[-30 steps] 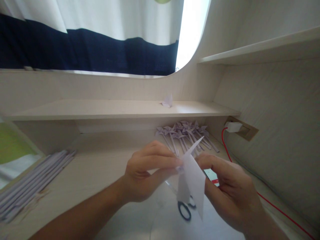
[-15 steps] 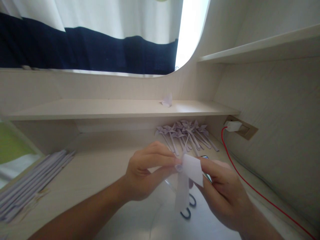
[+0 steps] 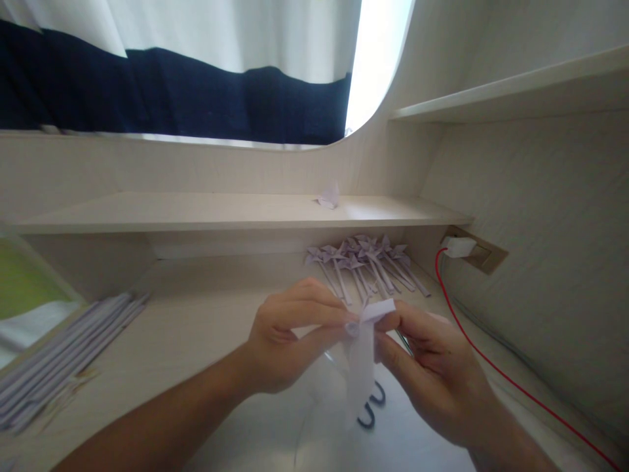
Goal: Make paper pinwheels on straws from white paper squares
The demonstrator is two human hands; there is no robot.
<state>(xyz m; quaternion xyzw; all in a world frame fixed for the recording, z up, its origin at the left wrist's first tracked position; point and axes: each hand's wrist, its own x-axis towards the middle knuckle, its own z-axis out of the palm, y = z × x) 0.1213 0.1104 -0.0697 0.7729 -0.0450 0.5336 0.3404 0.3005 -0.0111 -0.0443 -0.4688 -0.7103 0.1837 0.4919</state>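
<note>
Both hands pinch one pale paper piece (image 3: 361, 357) mid-fold: left hand (image 3: 287, 341) fingers closed on its centre, right hand (image 3: 432, 373) pressing the top flap; I'd crease next.

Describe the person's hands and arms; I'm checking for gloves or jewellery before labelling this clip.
Both are bare. The left hand and right hand have no gloves and no visible rings. Both forearms are uncovered as far as the picture shows: no sleeves, watch or bracelet.
</note>
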